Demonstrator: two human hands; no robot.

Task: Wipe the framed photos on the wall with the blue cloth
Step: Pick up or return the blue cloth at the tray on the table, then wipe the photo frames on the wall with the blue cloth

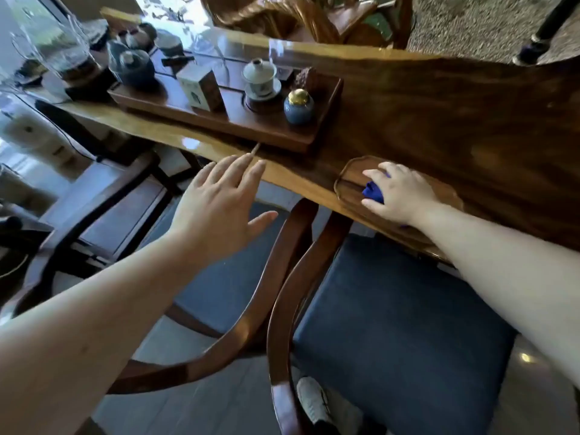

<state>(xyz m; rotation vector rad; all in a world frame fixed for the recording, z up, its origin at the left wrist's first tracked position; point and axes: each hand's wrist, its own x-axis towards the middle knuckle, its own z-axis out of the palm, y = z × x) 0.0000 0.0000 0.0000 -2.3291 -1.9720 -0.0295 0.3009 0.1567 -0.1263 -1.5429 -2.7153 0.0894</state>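
Polished dark wood ran across the view as a long worktop [439, 98], with chairs tucked under its near edge and no wall or framed photos in sight. On it the right hand [400, 193] lay palm down over the blue cloth [373, 192], fingers curled around the bunched fabric, which sat in a shallow wooden tray [348, 177] at the worktop's near edge. Only a small fold of vivid blue showed between thumb and forefinger; the rest was hidden under the palm. It looked soft, light and limp, so a loose gather of the whole wad in the fist would likely carry it without trouble, and it should neither slip nor break. The left hand [219, 205] hovered with fingers spread and nothing in it, its fingertips at the worktop's edge near a thin wooden stick [255, 149]. Farther out stood a wooden tea tray [219, 120] bearing a lidded white cup [260, 77], a blue jar with a gold lid [298, 105] and a small box [199, 86]. Those pieces looked fragile and stood well apart from the cloth.
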